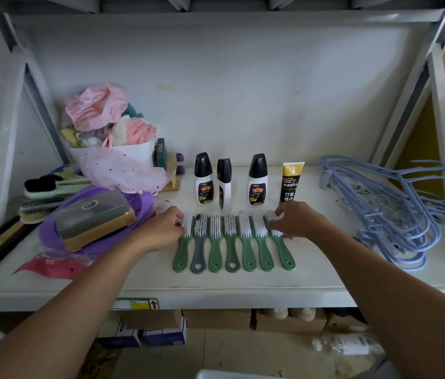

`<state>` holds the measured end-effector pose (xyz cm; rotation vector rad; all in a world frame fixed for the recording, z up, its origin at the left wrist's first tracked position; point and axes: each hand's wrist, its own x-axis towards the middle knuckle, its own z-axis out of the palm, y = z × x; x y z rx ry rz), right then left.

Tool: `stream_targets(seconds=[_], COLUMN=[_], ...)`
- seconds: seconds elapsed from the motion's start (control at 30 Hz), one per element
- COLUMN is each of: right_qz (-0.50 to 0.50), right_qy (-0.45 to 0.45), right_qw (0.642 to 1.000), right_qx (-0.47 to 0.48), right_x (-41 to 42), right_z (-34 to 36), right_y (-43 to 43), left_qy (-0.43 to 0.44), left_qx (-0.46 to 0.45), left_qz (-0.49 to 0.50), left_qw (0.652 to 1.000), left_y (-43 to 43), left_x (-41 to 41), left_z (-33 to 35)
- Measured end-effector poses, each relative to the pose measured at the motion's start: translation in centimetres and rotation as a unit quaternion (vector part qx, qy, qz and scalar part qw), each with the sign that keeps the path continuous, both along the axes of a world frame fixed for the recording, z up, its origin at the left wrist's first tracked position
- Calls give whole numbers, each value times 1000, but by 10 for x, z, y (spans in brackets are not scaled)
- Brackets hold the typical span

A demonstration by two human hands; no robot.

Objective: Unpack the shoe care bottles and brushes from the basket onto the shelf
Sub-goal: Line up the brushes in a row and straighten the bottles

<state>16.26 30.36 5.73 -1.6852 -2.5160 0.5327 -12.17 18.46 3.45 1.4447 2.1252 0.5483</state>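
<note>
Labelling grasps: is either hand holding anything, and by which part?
Left hand pinches the leftmost green brush by its bristle head; right hand pinches the rightmost green brush by its bristle head. Both brushes lie on the shelf.

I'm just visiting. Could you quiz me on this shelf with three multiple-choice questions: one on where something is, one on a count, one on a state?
1. Where do the blue hangers lie?
A) right of the brushes
B) inside the basket
C) below the shelf

2. How many brushes have a grey handle?
A) none
B) one
C) three

3. How do the three black-capped bottles stand?
A) lying flat
B) upside down
C) upright

Answers:
1 A: the hangers are piled at the right end.
2 B: only the grey brush, second from the left; the other six are green.
3 C: each stands cap-up behind the row.
</note>
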Motion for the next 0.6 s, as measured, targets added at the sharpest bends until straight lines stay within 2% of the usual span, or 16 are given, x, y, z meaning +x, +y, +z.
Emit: stream_targets(seconds=[0.43, 0.6], right_qz=[-14, -6], right_qy=[-8, -8], right_qw=[1000, 1000], right_qx=[16, -7], right_x=[-3, 0], right_z=[-2, 7], right_y=[-4, 4], left_qy=[1, 4], left_qx=[2, 6], left_qz=[-7, -6], left_qw=[1000, 1000], left_y=[2, 2], left_x=[-2, -2], left_z=[-1, 0])
